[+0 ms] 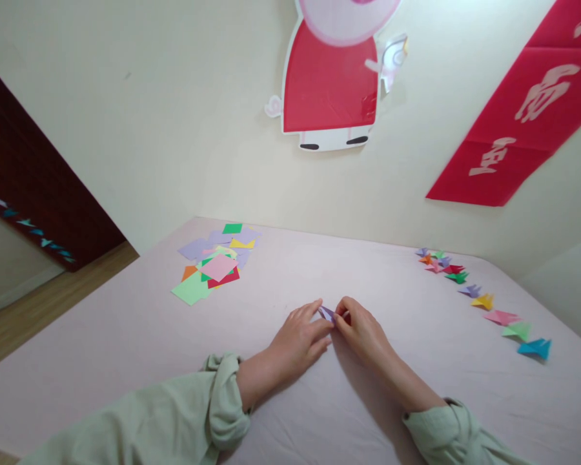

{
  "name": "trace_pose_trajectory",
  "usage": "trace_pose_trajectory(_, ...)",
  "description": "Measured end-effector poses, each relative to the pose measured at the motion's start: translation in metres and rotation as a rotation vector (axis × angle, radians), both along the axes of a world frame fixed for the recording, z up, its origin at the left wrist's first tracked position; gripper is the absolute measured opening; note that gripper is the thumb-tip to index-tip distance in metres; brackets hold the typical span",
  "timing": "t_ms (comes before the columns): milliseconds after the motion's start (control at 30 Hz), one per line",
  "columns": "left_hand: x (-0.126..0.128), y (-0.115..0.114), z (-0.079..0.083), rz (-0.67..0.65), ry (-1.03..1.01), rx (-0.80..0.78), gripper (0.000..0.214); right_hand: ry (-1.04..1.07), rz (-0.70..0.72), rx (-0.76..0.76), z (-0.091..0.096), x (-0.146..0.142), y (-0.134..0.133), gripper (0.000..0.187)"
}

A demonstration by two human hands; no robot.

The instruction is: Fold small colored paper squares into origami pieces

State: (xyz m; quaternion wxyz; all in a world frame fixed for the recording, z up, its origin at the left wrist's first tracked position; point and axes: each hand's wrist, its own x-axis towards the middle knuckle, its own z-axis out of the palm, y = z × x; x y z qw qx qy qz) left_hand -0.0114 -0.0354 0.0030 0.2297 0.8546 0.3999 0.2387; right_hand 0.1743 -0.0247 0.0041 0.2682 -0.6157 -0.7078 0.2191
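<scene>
A small folded piece of purple paper (pixel 327 314) is held between my two hands, a little above the middle of the table's near part. My left hand (pixel 303 332) grips its left side, thumb and fingers closed on it. From the right, my right hand (pixel 361 326) pinches the other end between thumb and forefinger. Fingers cover part of the paper, so its full shape is hidden. Off to the right, several folded paper figures (pixel 501 317) in different colours stand in a curved row.
Loose coloured paper squares (pixel 217 267) lie in a spread pile at the table's back left. The table (pixel 126 349) has a pale pink cover and meets the wall behind. A red banner (pixel 513 123) and a cartoon cutout (pixel 329 81) hang on the wall.
</scene>
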Motion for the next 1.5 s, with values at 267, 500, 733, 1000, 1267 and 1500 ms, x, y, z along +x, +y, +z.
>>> trace_pose_trajectory(267,0.015,0.023,-0.006,0.314,-0.612,-0.592,0.026,0.418,-0.076,0.039,0.003,-0.009,0.005,0.014)
trace_pose_trajectory(500,0.032,0.037,0.001,0.26,-0.821,-0.66,0.021,0.53,-0.047,0.059,-0.001,-0.013,0.006,0.015)
trace_pose_trajectory(733,0.036,0.043,-0.005,0.25,-0.746,-0.594,0.022,0.624,-0.089,-0.013,-0.006,-0.008,0.01,0.015)
trace_pose_trajectory(1000,0.037,0.041,0.0,0.247,-0.722,-0.562,0.023,0.63,-0.033,0.008,-0.006,-0.007,0.011,0.013)
trace_pose_trajectory(1267,0.033,0.041,0.002,0.226,-0.714,-0.584,0.027,0.696,-0.011,-0.057,-0.002,-0.009,0.008,0.015)
trace_pose_trajectory(1500,0.03,0.041,0.0,0.257,-0.735,-0.681,0.038,0.733,-0.032,-0.083,0.0,-0.009,0.007,0.016)
